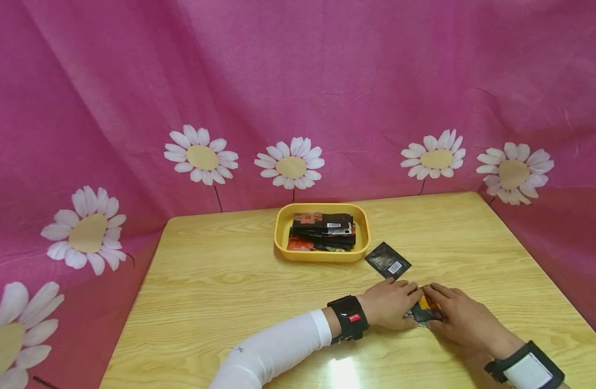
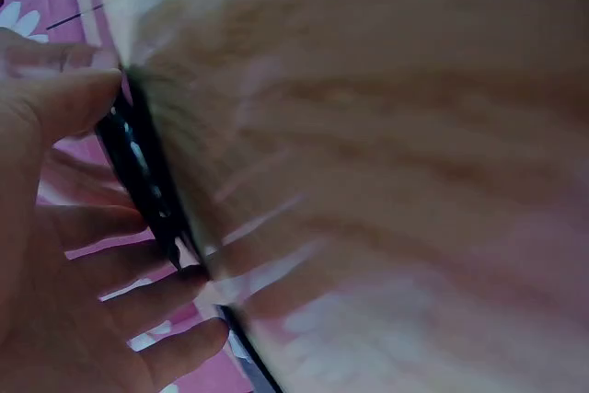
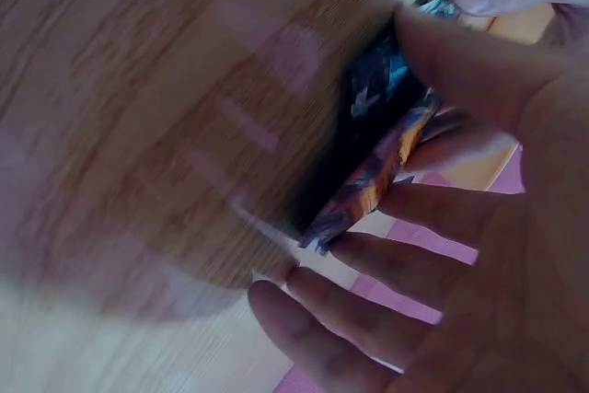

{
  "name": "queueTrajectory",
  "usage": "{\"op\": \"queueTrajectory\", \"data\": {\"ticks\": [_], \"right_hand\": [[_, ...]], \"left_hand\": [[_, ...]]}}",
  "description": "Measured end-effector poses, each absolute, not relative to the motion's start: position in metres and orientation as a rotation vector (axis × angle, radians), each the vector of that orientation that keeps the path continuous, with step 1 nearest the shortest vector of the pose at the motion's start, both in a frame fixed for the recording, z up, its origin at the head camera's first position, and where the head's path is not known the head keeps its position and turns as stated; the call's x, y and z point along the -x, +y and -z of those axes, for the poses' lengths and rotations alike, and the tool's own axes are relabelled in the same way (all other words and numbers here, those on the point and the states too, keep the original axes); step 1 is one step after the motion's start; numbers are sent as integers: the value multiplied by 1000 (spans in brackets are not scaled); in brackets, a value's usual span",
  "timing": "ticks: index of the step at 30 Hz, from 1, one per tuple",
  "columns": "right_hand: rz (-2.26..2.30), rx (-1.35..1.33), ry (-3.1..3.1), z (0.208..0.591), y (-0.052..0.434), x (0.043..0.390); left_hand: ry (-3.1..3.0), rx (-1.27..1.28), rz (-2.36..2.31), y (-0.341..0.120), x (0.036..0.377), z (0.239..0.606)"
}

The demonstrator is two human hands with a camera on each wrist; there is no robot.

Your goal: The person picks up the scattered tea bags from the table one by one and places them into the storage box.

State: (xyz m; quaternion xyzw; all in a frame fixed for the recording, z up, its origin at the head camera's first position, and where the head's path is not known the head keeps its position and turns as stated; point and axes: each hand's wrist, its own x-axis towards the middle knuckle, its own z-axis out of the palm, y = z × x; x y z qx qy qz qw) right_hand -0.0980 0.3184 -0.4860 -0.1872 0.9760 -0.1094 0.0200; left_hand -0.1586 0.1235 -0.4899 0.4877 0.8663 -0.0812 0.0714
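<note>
On the table (image 1: 220,281), two hands pinch one packet (image 1: 423,310); another packet (image 1: 388,260) lies near one tray (image 1: 283,229).
</note>
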Motion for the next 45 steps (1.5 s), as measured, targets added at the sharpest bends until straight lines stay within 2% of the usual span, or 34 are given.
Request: {"op": "queueTrajectory", "data": {"ticks": [22,32,45], "right_hand": [[346,796,3318,481,310,102],[355,1010,3454,445,285,121],[523,1224,3327,403,234,170]], "left_hand": [[2848,-1654,-69,111,170,490],[2963,-1669,-136,86,184,447],[3151,-1600,-157,17,214,405]]}}
